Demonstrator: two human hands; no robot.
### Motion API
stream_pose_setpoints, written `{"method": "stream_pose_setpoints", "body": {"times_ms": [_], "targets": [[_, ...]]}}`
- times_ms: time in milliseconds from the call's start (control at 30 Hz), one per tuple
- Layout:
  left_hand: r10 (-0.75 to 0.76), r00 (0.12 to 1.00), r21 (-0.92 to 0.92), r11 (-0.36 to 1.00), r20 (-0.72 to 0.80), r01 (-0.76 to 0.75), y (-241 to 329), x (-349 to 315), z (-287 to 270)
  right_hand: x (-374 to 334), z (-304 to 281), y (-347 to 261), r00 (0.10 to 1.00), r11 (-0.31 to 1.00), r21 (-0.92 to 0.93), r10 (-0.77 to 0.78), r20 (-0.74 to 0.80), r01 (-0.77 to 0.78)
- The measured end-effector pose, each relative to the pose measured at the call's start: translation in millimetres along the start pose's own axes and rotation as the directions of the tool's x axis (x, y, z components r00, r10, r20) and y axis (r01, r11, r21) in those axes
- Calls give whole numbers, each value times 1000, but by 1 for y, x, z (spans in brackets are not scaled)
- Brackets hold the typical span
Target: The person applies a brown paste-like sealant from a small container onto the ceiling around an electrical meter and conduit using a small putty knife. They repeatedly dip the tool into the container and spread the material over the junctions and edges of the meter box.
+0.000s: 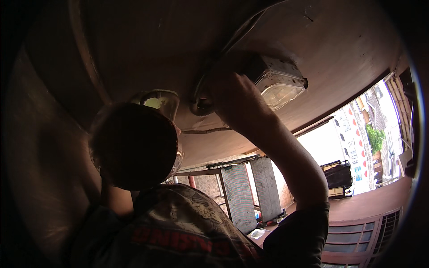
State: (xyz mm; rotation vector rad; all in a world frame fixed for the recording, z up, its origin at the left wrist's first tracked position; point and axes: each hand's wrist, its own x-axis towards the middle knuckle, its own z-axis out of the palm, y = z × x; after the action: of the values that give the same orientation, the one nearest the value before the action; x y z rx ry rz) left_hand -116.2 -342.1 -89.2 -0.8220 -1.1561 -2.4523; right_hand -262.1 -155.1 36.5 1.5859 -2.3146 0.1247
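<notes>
Neither of my hands shows in the head view. Another person, seen from behind with a dark round head (134,147) and a printed dark shirt (192,223), fills the lower middle. That person's right arm (286,152) is bent and raised. Its hand (237,96), in deep shadow, reaches to the ceiling beside a round fitting (203,106); what the fingers hold cannot be made out. The other arm (117,198) goes up behind the head, its hand hidden. Past the head is a clear, pale-green curved piece (161,102).
A boxy lamp with a clear cover (281,91) is fixed to the ceiling (344,67), with a dark cable (241,33) nearby. Grey upright panels (241,194) stand beyond the person. A barred window (357,236) and a bright street with a green tree (375,138) lie to the right.
</notes>
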Motion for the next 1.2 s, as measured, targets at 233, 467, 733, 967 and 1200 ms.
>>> {"method": "stream_pose_setpoints", "body": {"times_ms": [233, 467, 733, 967, 1200], "targets": [[96, 989, -45, 994, -115, -102, 15, -6, -8, -13, 17, 10, 999, 982, 182, -46, -15, 48], [51, 999, 56, 997, 0, -51, -4, 5, 4, -5, 10, 2, 999, 998, 48, 46, 8, -46], [74, 992, -38, 996, -105, -78, 13, -6, -5, -5, 6, 4, 998, 992, 116, 54, -20, -51], [59, 992, -56, 996, -115, -66, 10, -8, -7, -6, 16, 10, 995, 996, 23, 87, -48, -86], [23, 995, -59, 998, -97, -29, 7, -8, -8, 3, 19, 10, 992, 995, -67, 83, 92, -77]]}}
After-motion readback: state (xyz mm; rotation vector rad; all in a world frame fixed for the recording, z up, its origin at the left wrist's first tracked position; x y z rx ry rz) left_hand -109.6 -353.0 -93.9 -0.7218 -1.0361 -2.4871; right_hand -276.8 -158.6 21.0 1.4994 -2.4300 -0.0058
